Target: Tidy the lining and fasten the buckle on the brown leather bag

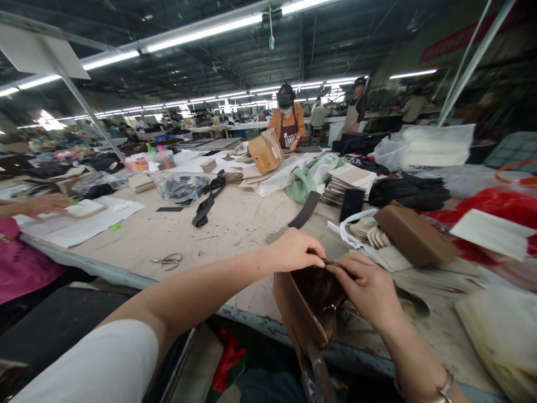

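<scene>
A brown leather bag [308, 305] hangs at the near edge of the worktable [235, 224], its mouth open toward me. My left hand [293, 250] pinches the top rim of the bag from the left. My right hand [369, 291] grips the same rim from the right, fingers curled over the edge. The inside of the bag is dark and I cannot make out what is in it.
Scissors [168, 261] lie left of my hands. A brown box [413, 235] and stacked beige pieces [373, 235] sit to the right, black straps [207, 204] and a plastic bag [180, 187] farther back. A co-worker's hand [42, 204] rests at the left; another person [287, 120] stands opposite.
</scene>
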